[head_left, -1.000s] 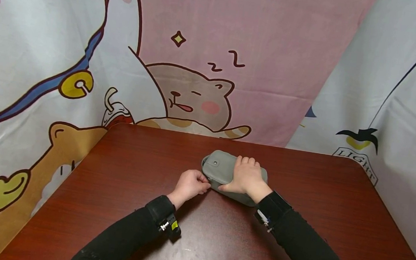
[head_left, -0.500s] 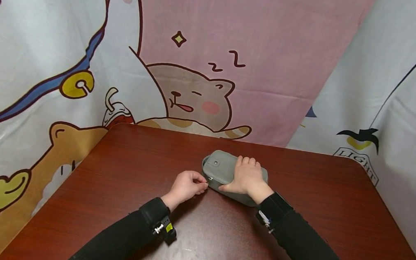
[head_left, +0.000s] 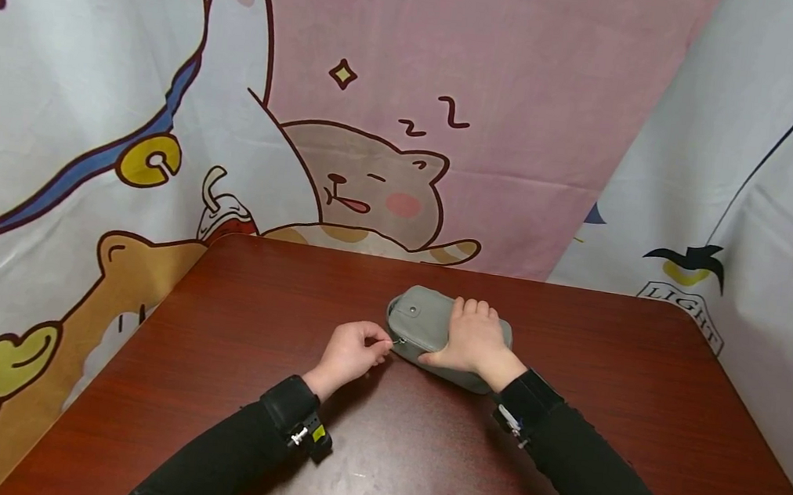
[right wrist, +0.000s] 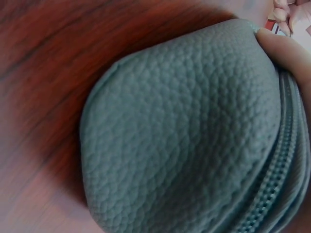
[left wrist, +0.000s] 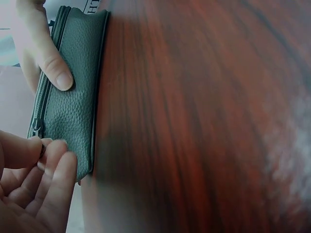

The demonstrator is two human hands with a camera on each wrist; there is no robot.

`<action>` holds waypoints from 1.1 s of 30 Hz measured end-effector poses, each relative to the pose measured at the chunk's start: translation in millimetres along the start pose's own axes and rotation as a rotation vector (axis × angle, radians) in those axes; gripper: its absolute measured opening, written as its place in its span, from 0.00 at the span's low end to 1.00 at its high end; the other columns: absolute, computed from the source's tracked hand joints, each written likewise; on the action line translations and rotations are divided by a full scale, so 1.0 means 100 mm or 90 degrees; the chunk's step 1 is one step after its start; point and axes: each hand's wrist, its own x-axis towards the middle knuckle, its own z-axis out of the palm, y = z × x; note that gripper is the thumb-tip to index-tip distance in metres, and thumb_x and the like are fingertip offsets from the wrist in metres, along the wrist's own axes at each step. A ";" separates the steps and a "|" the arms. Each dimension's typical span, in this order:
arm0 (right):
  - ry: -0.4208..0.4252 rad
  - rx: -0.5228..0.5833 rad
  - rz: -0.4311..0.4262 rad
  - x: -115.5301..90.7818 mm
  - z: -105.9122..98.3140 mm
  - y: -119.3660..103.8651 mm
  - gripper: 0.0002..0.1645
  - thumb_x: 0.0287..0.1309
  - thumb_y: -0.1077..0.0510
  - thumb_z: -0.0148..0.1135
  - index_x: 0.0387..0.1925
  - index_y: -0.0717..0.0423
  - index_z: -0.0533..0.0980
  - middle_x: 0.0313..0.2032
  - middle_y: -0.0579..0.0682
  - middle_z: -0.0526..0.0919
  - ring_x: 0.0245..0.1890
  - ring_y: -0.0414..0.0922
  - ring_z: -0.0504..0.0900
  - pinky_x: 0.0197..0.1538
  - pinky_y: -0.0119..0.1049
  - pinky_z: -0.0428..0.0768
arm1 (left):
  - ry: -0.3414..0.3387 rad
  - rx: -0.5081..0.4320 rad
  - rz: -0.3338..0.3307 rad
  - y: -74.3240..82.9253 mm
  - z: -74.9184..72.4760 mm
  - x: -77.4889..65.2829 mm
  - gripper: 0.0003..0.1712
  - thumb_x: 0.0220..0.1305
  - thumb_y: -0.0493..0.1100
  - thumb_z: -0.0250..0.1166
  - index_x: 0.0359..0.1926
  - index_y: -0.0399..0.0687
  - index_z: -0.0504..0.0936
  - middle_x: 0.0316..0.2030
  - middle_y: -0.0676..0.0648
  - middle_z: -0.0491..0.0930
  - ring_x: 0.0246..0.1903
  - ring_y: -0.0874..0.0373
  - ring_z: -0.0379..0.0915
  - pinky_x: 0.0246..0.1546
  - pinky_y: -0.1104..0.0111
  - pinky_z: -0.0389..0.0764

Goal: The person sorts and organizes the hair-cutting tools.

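Observation:
A grey-green zippered pouch [head_left: 420, 322] of pebbled leather lies on the table, a metal snap on its top. My right hand [head_left: 475, 338] grips it from above, fingers over the far side and thumb [left wrist: 62, 77] pressed on the near side. At the pouch's left end, my left hand [head_left: 350, 350] pinches the zipper pull [left wrist: 43, 150] between thumb and fingertips. The metal slider [left wrist: 37, 127] sits near that end of the zipper. In the right wrist view the zipper [right wrist: 272, 179] curves round the pouch's other end.
The brown wooden table [head_left: 279, 292] extends around the pouch on all sides. Behind its far edge hangs a cartoon-printed cloth [head_left: 537, 95]. A pale cloth [head_left: 780, 234] hangs at the right.
My left hand has drawn slightly left, away from the pouch's end, and more of the zipper pull shows. The right hand and pouch have stayed nearly still.

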 end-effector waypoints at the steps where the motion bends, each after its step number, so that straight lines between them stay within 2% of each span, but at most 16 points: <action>1: 0.003 0.002 -0.003 0.00 0.00 0.01 0.79 0.33 0.16 0.66 0.68 0.76 0.59 0.60 0.73 0.67 0.60 0.67 0.66 0.61 0.59 0.65 | 0.001 0.011 0.013 0.01 0.00 0.00 0.04 0.64 0.34 0.67 0.32 0.38 0.85 0.23 0.48 0.82 0.20 0.62 0.77 0.18 0.68 0.77; 7: 0.026 0.020 -0.033 -0.02 0.01 0.06 0.77 0.33 0.19 0.69 0.67 0.75 0.60 0.59 0.73 0.68 0.59 0.66 0.67 0.61 0.60 0.65 | -0.001 0.098 0.083 0.05 0.00 -0.02 0.06 0.64 0.33 0.67 0.29 0.41 0.83 0.22 0.51 0.81 0.20 0.67 0.75 0.22 0.71 0.75; 13: 0.037 0.037 -0.057 -0.06 0.02 0.10 0.75 0.33 0.20 0.70 0.67 0.74 0.61 0.58 0.72 0.69 0.59 0.65 0.67 0.61 0.59 0.65 | 0.008 0.153 0.126 0.05 0.00 -0.03 0.08 0.61 0.34 0.69 0.27 0.47 0.81 0.21 0.58 0.78 0.22 0.67 0.73 0.24 0.71 0.74; 23: 0.048 0.017 -0.116 -0.09 0.02 0.20 0.74 0.34 0.21 0.70 0.68 0.73 0.61 0.57 0.68 0.71 0.57 0.63 0.69 0.61 0.58 0.66 | 0.018 0.171 0.137 -0.01 -0.09 -0.02 0.10 0.60 0.34 0.70 0.24 0.48 0.81 0.19 0.60 0.75 0.20 0.67 0.69 0.24 0.70 0.71; 33: 0.069 0.022 -0.176 -0.06 0.04 0.34 0.73 0.31 0.23 0.72 0.68 0.70 0.63 0.57 0.66 0.72 0.58 0.62 0.69 0.60 0.56 0.68 | -0.003 0.199 0.159 -0.02 -0.13 -0.01 0.08 0.62 0.35 0.69 0.26 0.46 0.82 0.20 0.60 0.75 0.21 0.67 0.69 0.25 0.70 0.72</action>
